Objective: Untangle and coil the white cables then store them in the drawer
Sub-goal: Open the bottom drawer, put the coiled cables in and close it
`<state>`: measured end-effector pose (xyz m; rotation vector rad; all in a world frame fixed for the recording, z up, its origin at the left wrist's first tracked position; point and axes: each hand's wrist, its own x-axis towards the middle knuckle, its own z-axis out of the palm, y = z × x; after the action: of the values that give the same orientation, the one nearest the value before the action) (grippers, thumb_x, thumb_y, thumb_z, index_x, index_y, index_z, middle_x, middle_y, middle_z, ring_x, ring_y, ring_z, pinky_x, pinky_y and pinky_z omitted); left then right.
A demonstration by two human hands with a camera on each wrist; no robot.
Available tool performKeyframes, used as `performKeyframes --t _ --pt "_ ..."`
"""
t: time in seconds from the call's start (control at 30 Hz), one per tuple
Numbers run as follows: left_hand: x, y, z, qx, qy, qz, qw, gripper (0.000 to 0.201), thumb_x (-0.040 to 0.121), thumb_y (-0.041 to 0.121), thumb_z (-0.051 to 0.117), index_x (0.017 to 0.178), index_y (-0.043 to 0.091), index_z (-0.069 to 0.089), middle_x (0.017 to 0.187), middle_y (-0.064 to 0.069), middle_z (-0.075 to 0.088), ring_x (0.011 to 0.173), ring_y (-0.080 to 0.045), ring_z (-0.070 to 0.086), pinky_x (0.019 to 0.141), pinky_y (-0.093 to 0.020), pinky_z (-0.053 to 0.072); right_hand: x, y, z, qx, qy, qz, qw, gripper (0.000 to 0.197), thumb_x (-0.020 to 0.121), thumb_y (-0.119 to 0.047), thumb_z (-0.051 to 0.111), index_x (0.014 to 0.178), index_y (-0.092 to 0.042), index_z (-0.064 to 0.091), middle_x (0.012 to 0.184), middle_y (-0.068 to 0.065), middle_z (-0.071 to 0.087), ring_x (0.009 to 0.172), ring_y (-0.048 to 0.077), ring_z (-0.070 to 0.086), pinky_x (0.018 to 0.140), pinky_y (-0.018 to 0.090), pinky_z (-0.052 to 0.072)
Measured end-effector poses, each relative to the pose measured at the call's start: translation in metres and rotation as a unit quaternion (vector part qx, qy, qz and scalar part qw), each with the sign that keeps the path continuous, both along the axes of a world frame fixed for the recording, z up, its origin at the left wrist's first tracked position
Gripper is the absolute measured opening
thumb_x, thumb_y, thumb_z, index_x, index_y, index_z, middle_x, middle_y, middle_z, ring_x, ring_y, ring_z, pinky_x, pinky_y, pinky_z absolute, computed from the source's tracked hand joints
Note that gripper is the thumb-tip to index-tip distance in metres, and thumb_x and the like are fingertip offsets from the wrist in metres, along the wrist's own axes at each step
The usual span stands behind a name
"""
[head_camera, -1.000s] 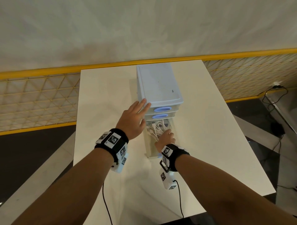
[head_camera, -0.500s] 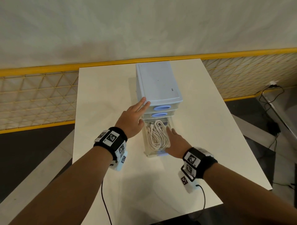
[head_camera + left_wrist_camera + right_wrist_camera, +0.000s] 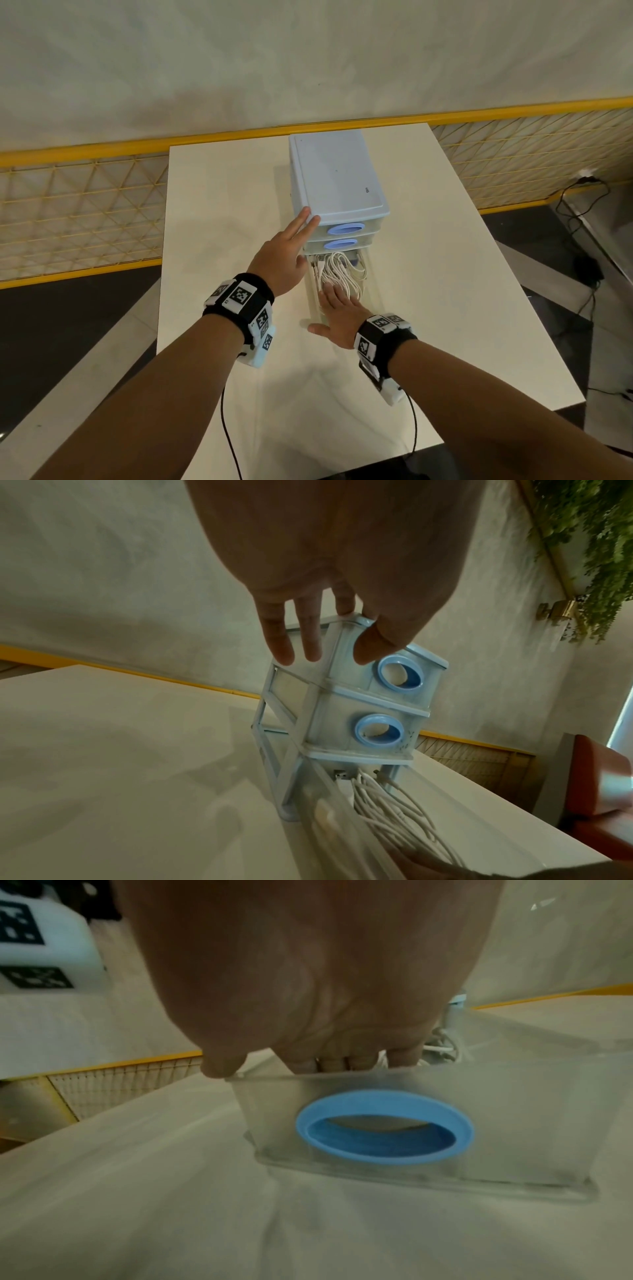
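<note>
A pale blue drawer unit [image 3: 337, 181] stands on the white table [image 3: 222, 222]. Its bottom clear drawer [image 3: 514, 1123] is pulled out toward me, and a coiled bundle of white cables [image 3: 339, 270] lies inside it. My left hand [image 3: 287, 253] presses straight fingers on the unit's front left top corner, thumb against the top drawer's front [image 3: 404, 674]. My right hand [image 3: 339, 308] lies flat over the drawer's near end. Its fingers reach past the front wall onto the cables, and its thumb [image 3: 222, 1066] sits at the drawer's left corner. A blue ring handle [image 3: 383, 1126] marks the drawer front.
The two upper drawers [image 3: 377, 729] are closed. A yellow mesh fence [image 3: 78, 212] runs behind the table on both sides. Black floor cables [image 3: 582, 240] lie beyond the table's right edge. Bare tabletop lies left and right of the unit.
My right hand drew back out of the drawer, swung to its right side, then came back left over the drawer's near end. The left hand stayed on the unit.
</note>
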<state>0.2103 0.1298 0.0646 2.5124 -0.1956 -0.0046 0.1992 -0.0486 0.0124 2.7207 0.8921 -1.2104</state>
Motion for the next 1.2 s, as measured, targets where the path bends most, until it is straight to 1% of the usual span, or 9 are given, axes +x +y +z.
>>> performKeyframes --t 0.13,0.23,0.5,0.67,0.77,0.83,0.97,1.07,1.2 --pt "0.001 0.000 -0.002 -0.007 -0.006 -0.005 1.000 0.076 0.079 0.008 0.041 0.149 0.028 0.022 0.159 0.012 0.010 0.111 -0.022 0.057 0.068 -0.031 0.047 -0.002 -0.006 0.013 0.060 -0.060 0.014 0.996 0.075 0.093 -0.059 0.025 0.148 -0.012 0.005 0.158 0.008 -0.008 0.147 0.024 -0.006 0.119 0.047 0.009" --pt "0.002 0.001 -0.003 -0.009 -0.009 -0.002 1.000 0.076 0.077 0.011 0.037 0.149 0.029 0.022 0.157 0.016 0.009 0.112 -0.022 0.057 0.071 -0.033 0.049 0.000 -0.012 0.015 0.079 -0.101 -0.024 0.991 0.077 0.093 -0.056 0.023 0.148 -0.008 -0.003 0.158 0.011 -0.010 0.147 0.024 -0.006 0.120 0.044 0.010" --pt "0.001 0.000 0.001 -0.017 -0.001 0.008 1.000 0.076 0.075 0.013 0.034 0.148 0.030 0.024 0.156 0.018 0.010 0.121 -0.022 0.052 0.082 -0.041 0.051 0.027 -0.008 -0.007 0.026 -0.003 -0.092 0.995 0.081 0.093 -0.060 0.024 0.148 -0.009 -0.005 0.157 0.007 -0.017 0.146 0.021 -0.011 0.118 0.045 0.005" --pt "0.003 -0.003 0.007 -0.012 -0.019 0.018 1.000 0.067 0.078 0.009 0.041 0.144 0.021 0.037 0.155 0.001 0.028 0.122 -0.028 0.049 0.090 -0.044 0.048 0.028 -0.027 0.009 0.150 -0.017 -0.161 0.975 0.063 0.096 -0.049 0.033 0.146 -0.012 0.023 0.157 0.010 0.013 0.145 0.025 0.015 0.116 0.041 0.021" --pt "0.010 -0.003 0.014 0.031 -0.076 0.012 0.997 0.052 0.080 0.010 0.047 0.132 0.012 0.054 0.142 -0.013 0.047 0.124 -0.038 0.048 0.088 -0.053 0.048 0.007 -0.049 0.020 0.266 -0.134 -0.271 0.915 0.030 0.092 -0.028 0.052 0.114 -0.007 0.056 0.119 0.013 0.054 0.105 0.028 0.056 0.092 0.037 0.046" --pt "0.015 -0.002 0.018 0.044 -0.084 0.007 0.995 0.047 0.085 0.011 0.046 0.132 0.014 0.055 0.144 -0.014 0.046 0.130 -0.039 0.043 0.092 -0.052 0.046 -0.008 -0.063 0.020 0.281 -0.167 -0.419 0.847 0.018 0.087 -0.018 0.057 0.099 -0.005 0.056 0.101 0.012 0.058 0.086 0.025 0.055 0.080 0.034 0.046" --pt "0.025 -0.006 0.019 0.041 -0.063 -0.013 0.997 0.047 0.097 0.008 0.040 0.142 0.018 0.040 0.154 -0.008 0.029 0.144 -0.028 0.024 0.110 -0.040 0.030 -0.021 -0.075 0.013 0.211 0.053 -0.721 0.658 0.030 0.087 -0.020 0.056 0.109 -0.001 0.047 0.097 0.017 0.057 0.085 0.034 0.060 0.061 0.039 0.052" --pt "0.028 -0.008 0.017 0.042 -0.016 -0.012 0.999 0.049 0.098 0.004 0.034 0.146 0.016 0.031 0.157 -0.004 0.023 0.147 -0.018 0.013 0.115 -0.028 0.019 -0.028 -0.060 0.017 0.264 0.187 -0.746 0.582 0.016 0.091 -0.014 0.051 0.097 0.001 0.051 0.083 0.016 0.052 0.068 0.031 0.055 0.056 0.039 0.050" --pt "0.030 -0.006 0.021 0.061 0.014 -0.005 0.998 0.053 0.098 0.000 0.027 0.148 0.018 0.028 0.158 0.000 0.018 0.147 -0.013 0.009 0.111 -0.023 0.018 -0.014 -0.044 0.015 0.343 0.198 -0.747 0.534 0.012 0.083 -0.003 0.049 0.088 0.006 0.056 0.101 0.028 0.063 0.070 0.031 0.058 0.064 0.036 0.054"
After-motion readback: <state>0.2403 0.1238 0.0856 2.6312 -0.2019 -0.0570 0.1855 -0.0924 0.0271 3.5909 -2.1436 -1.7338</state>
